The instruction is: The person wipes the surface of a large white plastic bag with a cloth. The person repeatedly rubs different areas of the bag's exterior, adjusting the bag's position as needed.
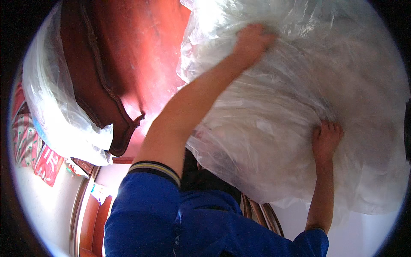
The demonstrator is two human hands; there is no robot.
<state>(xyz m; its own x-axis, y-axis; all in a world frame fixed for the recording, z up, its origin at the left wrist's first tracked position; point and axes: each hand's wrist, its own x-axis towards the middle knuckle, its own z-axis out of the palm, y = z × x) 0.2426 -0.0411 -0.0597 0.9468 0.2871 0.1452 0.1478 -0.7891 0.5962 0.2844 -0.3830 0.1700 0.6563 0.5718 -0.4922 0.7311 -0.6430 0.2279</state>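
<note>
A large, crumpled sheet of clear plastic film (273, 128) spreads in loose layers over the centre and right of the head view, with pale, blurred shapes under it. My left hand (255, 41), slightly blurred, has its fingers curled into the film near the top. Lower down at the right, my right hand (327, 138) is closed on a bunched part of the same film. Folds run between the two hands. What lies beneath the plastic cannot be made out.
At the left is a red surface (151, 48) beside a dark carved wooden edge (86, 74). More clear plastic (61, 106) hangs over that wood's far side. Patterned red and white packages (27, 141) are at the far left. Curved brown rails (260, 215) show near my body.
</note>
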